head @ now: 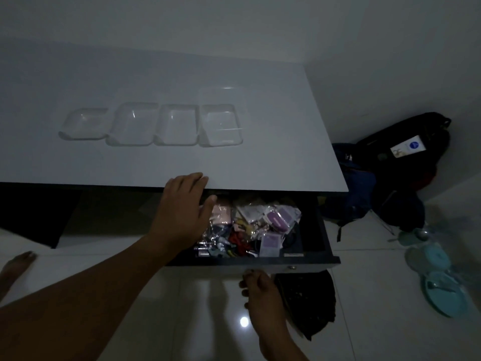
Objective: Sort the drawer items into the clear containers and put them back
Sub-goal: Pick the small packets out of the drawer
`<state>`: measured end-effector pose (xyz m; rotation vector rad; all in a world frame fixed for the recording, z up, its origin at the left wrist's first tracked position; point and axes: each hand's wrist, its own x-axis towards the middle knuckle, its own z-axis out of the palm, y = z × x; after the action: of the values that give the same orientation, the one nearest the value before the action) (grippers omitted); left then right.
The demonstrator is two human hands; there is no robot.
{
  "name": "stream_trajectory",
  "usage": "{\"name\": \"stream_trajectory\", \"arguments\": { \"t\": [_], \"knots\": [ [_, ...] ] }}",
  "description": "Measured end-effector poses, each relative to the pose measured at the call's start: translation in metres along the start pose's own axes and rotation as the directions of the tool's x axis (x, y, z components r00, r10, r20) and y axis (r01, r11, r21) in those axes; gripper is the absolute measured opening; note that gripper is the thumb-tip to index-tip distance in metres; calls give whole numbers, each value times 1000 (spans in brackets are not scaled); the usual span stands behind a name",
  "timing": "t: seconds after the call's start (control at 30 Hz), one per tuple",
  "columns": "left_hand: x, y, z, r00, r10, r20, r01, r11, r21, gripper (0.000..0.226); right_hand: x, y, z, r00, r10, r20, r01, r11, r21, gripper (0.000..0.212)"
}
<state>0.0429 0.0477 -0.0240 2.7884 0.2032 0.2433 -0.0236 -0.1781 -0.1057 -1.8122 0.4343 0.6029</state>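
Observation:
Four clear containers [151,126] stand in a row on the white table top [273,157]. Below the table's front edge a dark drawer [316,230] is pulled out. It is full of small packets, among them a pink packet [222,214], purple cases [279,218] and red pieces [238,241]. My left hand [184,204] reaches over the drawer's left part with relaxed fingers at the table edge, its thumb next to the pink packet. My right hand [260,290] sits just under the drawer front [299,263], fingers curled at its lower edge.
Dark bags [406,152] lie on the floor to the right of the table. Teal plates and bowls [437,277] sit on the glossy tiles at the right. A dark cloth [307,300] lies under the drawer. A bare foot [15,267] shows at the left.

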Motion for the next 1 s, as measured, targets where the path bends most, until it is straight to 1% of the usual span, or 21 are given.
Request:
{"name": "stream_trajectory", "arguments": {
  "t": [0.13, 0.33, 0.4, 0.47, 0.5, 0.53, 0.57, 0.63, 0.67, 0.7, 0.73, 0.77, 0.8, 0.83, 0.87, 0.9, 0.93, 0.97, 1.0],
  "knots": [
    [1, 0, -1, 1000, 7, 5, -7, 1000, 2, 55, -12, 16, -3, 999, 39, -14, -39, 999, 12, 17],
    [2, -1, -1, 1000, 24, -4, -24, 1000, 9, 54, -25, 29, -5, 994, 99, -54, -99, 995, -6, 23],
    [2, -1, 0, 1000, 29, -10, -29, 1000, 7, 54, -27, 26, -7, 996, 86, -35, -87, 996, -27, 23],
    [1, -2, 1, 1000, 18, -6, -18, 1000, -13, 54, -30, 23, -14, 998, 55, -1, -55, 995, -87, 19],
    [0, -2, 1, 1000, 16, -4, -16, 1000, -19, 53, -32, 21, -20, 1000, 17, 21, -14, 989, -147, 17],
    [-2, -1, 0, 1000, 23, -7, -23, 999, -24, 53, -37, 16, -29, 998, -23, 62, 37, 968, -247, 16],
    [-5, 0, -1, 999, 42, -16, -43, 999, -31, 51, -41, 10, -42, 990, -51, 132, 96, 926, -365, 18],
    [-16, 1, -4, 989, 146, -29, -147, 989, -32, 45, -48, -17, -77, 959, -24, 283, 186, 807, -561, 18],
    [-24, -1, -3, 977, 212, -16, -212, 977, -25, 41, -50, -40, -93, 947, 7, 321, 194, 785, -588, 18],
    [-31, -3, -1, 964, 264, 18, -263, 965, -18, 37, -50, -65, -106, 942, 19, 335, 191, 790, -583, 20],
    [-38, -6, 3, 957, 283, 70, -283, 959, -15, 37, -48, -85, -117, 942, -5, 337, 206, 799, -565, 24],
    [-44, -8, 9, 956, 265, 129, -266, 964, -12, 41, -42, -103, -124, 946, -80, 315, 253, 792, -556, 25],
    [-47, -9, 15, 958, 218, 185, -220, 975, -10, 50, -31, -116, -126, 940, -186, 286, 325, 743, -585, 20],
    [-48, -9, 22, 958, 156, 242, -161, 987, 2, 61, -17, -123, -124, 919, -288, 269, 394, 669, -631, 15],
    [-47, -7, 27, 949, 102, 297, -117, 992, 35, 74, -1, -125, -118, 887, -372, 273, 448, 553, -703, 28],
    [-44, -2, 33, 935, 67, 348, -103, 991, 87, 84, 18, -123, -110, 855, -417, 308, 479, 409, -777, 55],
    [-40, 3, 38, 921, 44, 387, -107, 984, 142, 90, 37, -118, -102, 832, -430, 349, 491, 282, -824, 80],
    [-36, 8, 43, 908, 23, 418, -108, 978, 181, 94, 53, -114, -93, 822, -424, 381, 495, 202, -845, 98],
    [-31, 13, 47, 895, -5, 446, -98, 973, 207, 96, 65, -112, -84, 820, -401, 408, 505, 173, -845, 111]
  ]
}}
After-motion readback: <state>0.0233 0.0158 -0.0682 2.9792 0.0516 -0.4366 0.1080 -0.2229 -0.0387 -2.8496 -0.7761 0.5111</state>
